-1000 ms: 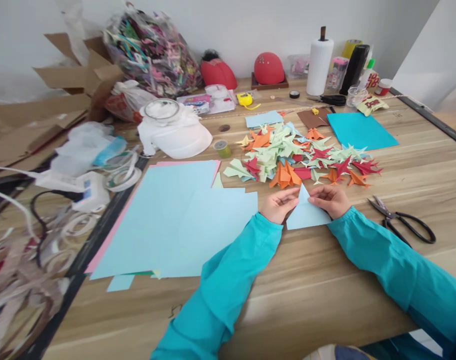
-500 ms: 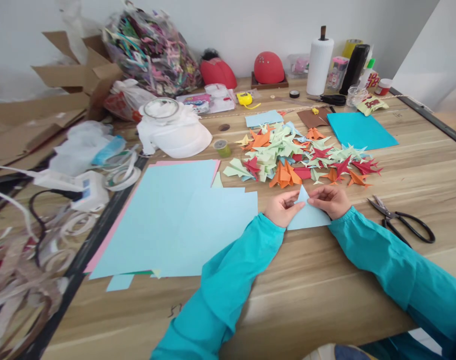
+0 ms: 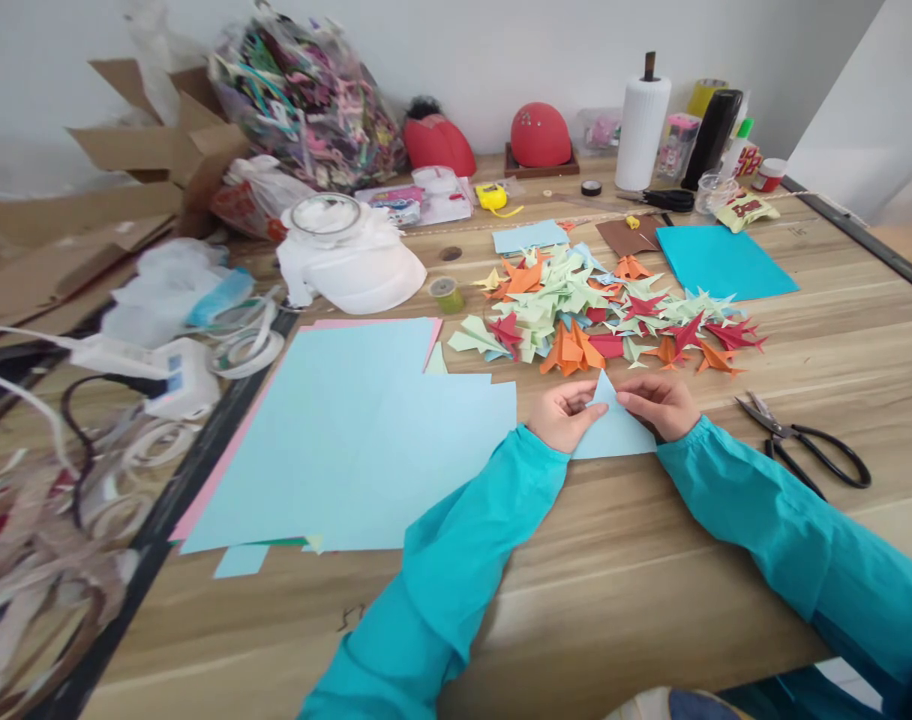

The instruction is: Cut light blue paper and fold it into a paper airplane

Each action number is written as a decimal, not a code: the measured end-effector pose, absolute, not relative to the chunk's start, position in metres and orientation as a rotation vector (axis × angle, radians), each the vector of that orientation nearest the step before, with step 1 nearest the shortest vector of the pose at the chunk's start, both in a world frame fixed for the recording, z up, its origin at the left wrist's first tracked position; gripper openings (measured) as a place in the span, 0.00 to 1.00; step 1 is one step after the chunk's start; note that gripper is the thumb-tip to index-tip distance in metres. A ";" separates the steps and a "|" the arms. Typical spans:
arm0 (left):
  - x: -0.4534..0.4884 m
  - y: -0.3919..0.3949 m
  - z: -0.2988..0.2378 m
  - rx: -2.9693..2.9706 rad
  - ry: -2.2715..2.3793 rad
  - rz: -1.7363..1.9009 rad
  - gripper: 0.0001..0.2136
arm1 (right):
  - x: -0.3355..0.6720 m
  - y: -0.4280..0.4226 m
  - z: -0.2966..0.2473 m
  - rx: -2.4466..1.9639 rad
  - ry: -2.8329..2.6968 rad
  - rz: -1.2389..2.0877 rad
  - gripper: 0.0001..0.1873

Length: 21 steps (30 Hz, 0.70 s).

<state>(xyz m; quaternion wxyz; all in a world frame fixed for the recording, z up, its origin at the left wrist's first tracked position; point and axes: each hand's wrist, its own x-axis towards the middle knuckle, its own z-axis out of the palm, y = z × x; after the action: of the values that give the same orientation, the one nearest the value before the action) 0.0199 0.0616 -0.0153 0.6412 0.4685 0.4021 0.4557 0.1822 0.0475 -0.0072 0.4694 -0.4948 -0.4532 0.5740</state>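
A light blue folded paper (image 3: pixel 615 430) with a pointed top lies on the wooden table (image 3: pixel 651 560) in front of me. My left hand (image 3: pixel 561 412) pinches its left edge near the tip, fingers closed on the paper. My right hand (image 3: pixel 662 402) presses and grips its right edge in the same way. Both arms wear teal sleeves. Just beyond the hands lies a heap of folded paper shapes (image 3: pixel 598 310) in green, orange, red and blue.
A stack of large light blue sheets (image 3: pixel 358 440) over a pink one lies at my left. Black scissors (image 3: pixel 808 448) lie to the right. A teal sheet (image 3: pixel 722 260), paper towel roll (image 3: pixel 640 120), white cap (image 3: pixel 351 262), tape rolls and cardboard crowd the back and left.
Both hands have stayed on the folded paper, with only slight finger movement along its upper edges. The camera shifted a little.
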 end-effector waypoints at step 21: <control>0.018 0.065 -0.017 0.943 0.943 1.003 0.22 | 0.182 0.047 0.001 -1.284 -1.302 1.401 0.26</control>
<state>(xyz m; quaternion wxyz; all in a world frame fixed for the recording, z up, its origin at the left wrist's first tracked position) 0.0175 0.0654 -0.0169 0.6716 0.4188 0.4186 0.4453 0.1818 0.0466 0.0010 0.4068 -0.5092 -0.5163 0.5556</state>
